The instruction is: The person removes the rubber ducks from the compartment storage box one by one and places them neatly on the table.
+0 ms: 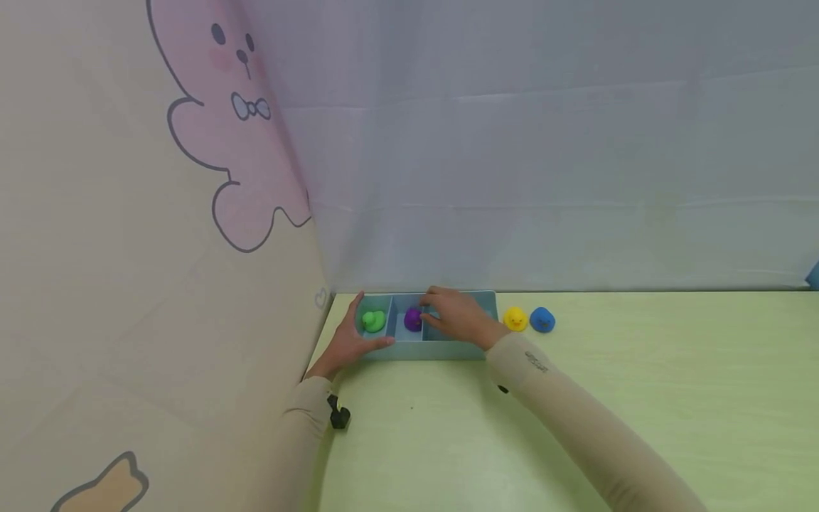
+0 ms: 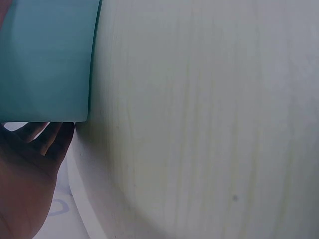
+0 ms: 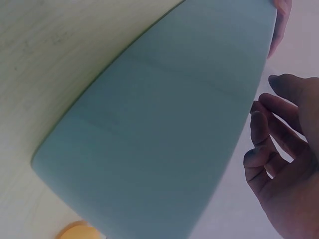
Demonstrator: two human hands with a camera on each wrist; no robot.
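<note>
A light blue divided box (image 1: 441,350) sits on the table, close to the back edge. At its left end, my left hand (image 1: 348,343) grips it, thumb along the front rim and fingers round the end wall. The left compartment has a green rubber duck (image 1: 374,321) in it, and the one beside that a purple rubber duck (image 1: 412,319). Over the box hovers my right hand (image 1: 454,314), its thumb and fingertips close to the purple duck. In the right wrist view those fingers are loosely bent and apart, with nothing between them.
Just right of the box stand a yellow rubber duck (image 1: 515,319) and a blue rubber duck (image 1: 542,320). A pale curtain (image 1: 544,178) hangs behind the table (image 1: 448,441). Along the left side rises a wall (image 1: 160,320) with a pink bear drawing.
</note>
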